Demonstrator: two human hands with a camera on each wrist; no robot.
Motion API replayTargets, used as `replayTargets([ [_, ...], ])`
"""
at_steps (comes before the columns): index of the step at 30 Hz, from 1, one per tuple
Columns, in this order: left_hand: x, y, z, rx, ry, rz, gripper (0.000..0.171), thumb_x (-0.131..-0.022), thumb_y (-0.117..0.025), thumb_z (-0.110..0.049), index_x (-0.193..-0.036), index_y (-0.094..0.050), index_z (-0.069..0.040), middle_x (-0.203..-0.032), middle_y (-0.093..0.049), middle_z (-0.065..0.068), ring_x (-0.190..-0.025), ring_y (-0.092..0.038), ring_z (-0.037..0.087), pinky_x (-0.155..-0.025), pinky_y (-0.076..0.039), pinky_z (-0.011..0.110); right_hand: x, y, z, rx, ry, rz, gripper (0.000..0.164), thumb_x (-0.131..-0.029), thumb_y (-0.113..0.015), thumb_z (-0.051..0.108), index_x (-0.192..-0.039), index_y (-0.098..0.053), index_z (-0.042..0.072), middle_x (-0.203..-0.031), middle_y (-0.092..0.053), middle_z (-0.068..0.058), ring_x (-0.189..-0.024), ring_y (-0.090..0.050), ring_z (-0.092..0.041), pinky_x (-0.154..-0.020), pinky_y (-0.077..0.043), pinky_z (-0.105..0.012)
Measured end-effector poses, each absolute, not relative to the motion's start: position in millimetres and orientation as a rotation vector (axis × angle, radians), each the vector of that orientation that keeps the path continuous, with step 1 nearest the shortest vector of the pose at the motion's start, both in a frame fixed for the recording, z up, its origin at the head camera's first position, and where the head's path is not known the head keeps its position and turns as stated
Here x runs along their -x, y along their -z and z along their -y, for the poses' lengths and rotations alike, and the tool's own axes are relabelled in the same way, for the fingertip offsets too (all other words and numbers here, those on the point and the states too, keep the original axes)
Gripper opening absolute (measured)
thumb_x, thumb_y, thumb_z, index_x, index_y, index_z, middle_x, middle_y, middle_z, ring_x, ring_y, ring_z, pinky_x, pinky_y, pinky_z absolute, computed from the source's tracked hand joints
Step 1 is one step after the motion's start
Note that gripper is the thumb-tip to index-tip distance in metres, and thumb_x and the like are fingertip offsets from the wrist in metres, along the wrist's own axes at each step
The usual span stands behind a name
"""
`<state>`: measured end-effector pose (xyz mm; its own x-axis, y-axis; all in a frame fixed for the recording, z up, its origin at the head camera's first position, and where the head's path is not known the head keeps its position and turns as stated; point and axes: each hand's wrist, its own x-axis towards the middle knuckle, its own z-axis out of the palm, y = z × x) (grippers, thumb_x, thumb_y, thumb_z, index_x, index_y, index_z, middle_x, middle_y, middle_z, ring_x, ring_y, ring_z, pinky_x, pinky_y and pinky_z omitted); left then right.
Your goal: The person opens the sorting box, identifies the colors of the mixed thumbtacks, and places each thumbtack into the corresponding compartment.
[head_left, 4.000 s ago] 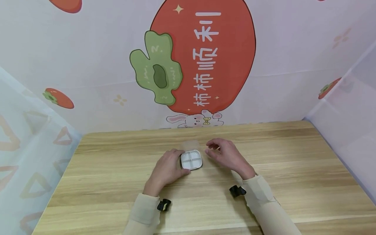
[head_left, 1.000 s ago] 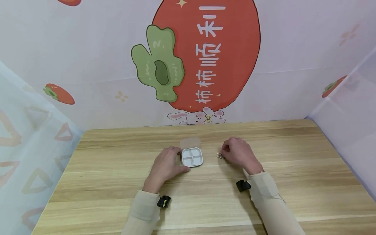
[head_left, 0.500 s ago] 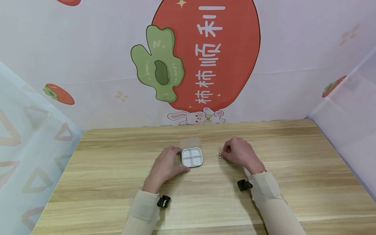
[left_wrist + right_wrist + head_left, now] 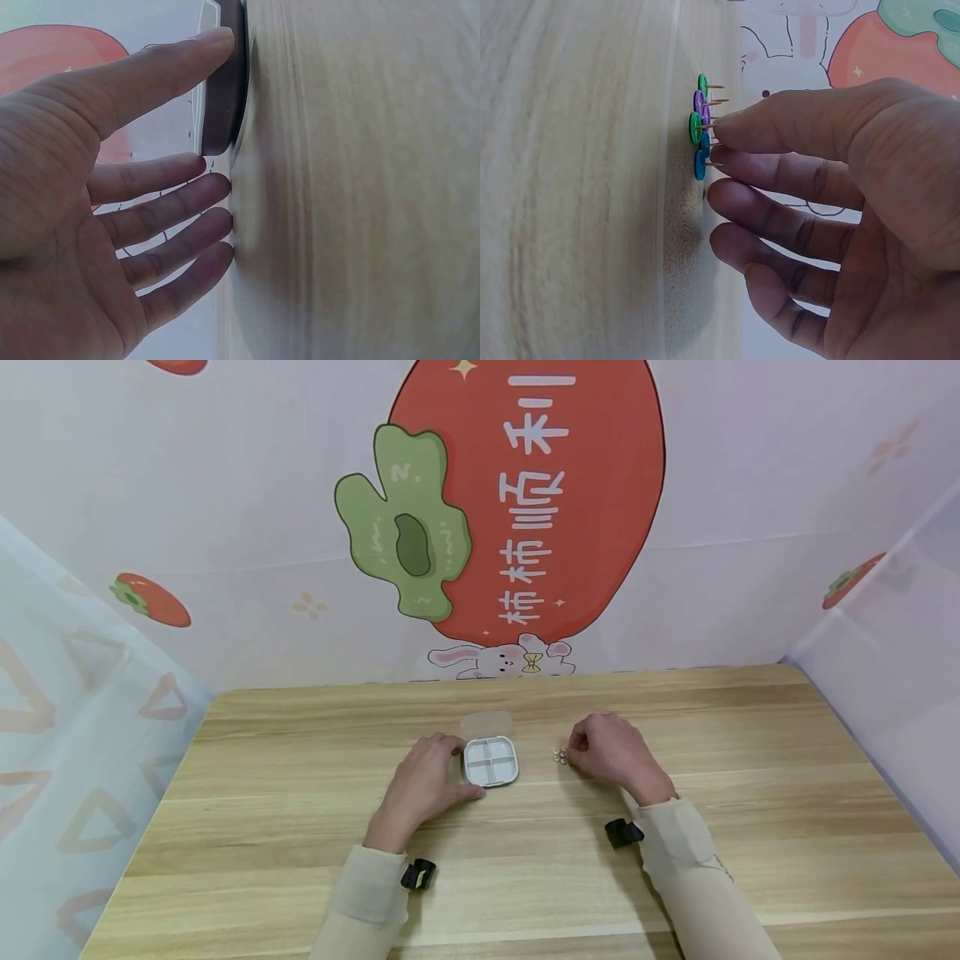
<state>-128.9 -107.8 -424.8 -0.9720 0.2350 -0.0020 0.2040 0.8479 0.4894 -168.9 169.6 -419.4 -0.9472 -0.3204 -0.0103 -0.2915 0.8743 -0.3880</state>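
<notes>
My left hand (image 4: 423, 785) holds a small pill box (image 4: 491, 762) at its left side, thumb at the near edge and forefinger at the far edge. The box is white inside, with dividers making a two-by-two grid, and its clear lid (image 4: 486, 723) lies folded back behind it. Dark outer walls show in the left wrist view. To the right, my right hand (image 4: 609, 750) is at a small cluster of thumbtacks (image 4: 560, 757). Green, purple and blue thumbtacks (image 4: 700, 165) stand on their heads, pins up. Thumb and forefinger appear to pinch one pin there.
Wooden tabletop (image 4: 300, 827) stretches around both hands. A printed cloth (image 4: 247, 510) with a big red persimmon rises behind the table, and cloth also hangs at both sides. Small black wrist cameras (image 4: 418, 874) sit at both cuffs.
Since four seconds ago, my right hand has moved right and down to the thumbtacks, which have come into view. Over the last second both hands are nearly still.
</notes>
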Motion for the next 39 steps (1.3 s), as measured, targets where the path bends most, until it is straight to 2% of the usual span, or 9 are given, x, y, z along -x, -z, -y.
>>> replayTargets([
  [16,129.5,425.1,107.6,-0.341,-0.767,-2.956,0.069,-0.060,-0.081,-0.045,-0.115,-0.059,-0.009,-0.107,-0.057,0.003,-0.099,-0.051,0.019,-0.084,-0.041,0.036,169.3,417.7,-171.7,0.520,0.654,-2.963,0.007,-0.080,-0.065,0.019,-0.072,-0.064,0.019,-0.070,-0.054,0.007,-0.064,-0.048,-0.012,-0.061,-0.040,-0.030],
  [25,129.3,425.2,106.6,-0.327,-0.765,-2.956,0.070,-0.060,-0.081,-0.045,-0.115,-0.059,-0.009,-0.108,-0.057,0.003,-0.100,-0.050,0.019,-0.085,-0.041,0.036,168.8,409.4,-170.6,0.531,1.141,-2.804,0.004,-0.082,-0.067,0.022,-0.083,-0.068,0.018,-0.078,-0.060,0.005,-0.070,-0.054,-0.016,-0.062,-0.045,-0.030],
  [29,129.3,425.2,106.8,-0.319,-0.761,-2.955,0.070,-0.060,-0.081,-0.046,-0.116,-0.059,-0.009,-0.108,-0.057,0.003,-0.100,-0.050,0.019,-0.085,-0.041,0.035,168.2,405.9,-170.3,0.545,1.352,-2.698,0.009,-0.083,-0.067,0.026,-0.087,-0.068,0.018,-0.083,-0.062,0.002,-0.074,-0.057,-0.020,-0.064,-0.047,-0.032],
  [34,129.3,425.6,107.4,-0.341,-0.760,-2.961,0.069,-0.060,-0.081,-0.046,-0.115,-0.059,-0.008,-0.106,-0.057,0.003,-0.098,-0.051,0.019,-0.084,-0.041,0.036,167.6,402.9,-171.3,0.516,1.507,-2.552,0.022,-0.084,-0.065,0.034,-0.092,-0.068,0.014,-0.091,-0.063,-0.010,-0.078,-0.056,-0.032,-0.064,-0.046,-0.034],
  [39,129.1,425.6,107.7,-0.346,-0.762,-2.963,0.069,-0.060,-0.081,-0.046,-0.114,-0.059,-0.008,-0.106,-0.057,0.003,-0.098,-0.051,0.019,-0.084,-0.041,0.036,166.0,398.9,-172.2,0.486,1.622,-2.409,0.024,-0.083,-0.064,0.037,-0.094,-0.067,0.016,-0.098,-0.061,-0.015,-0.086,-0.053,-0.042,-0.073,-0.045,-0.045],
])
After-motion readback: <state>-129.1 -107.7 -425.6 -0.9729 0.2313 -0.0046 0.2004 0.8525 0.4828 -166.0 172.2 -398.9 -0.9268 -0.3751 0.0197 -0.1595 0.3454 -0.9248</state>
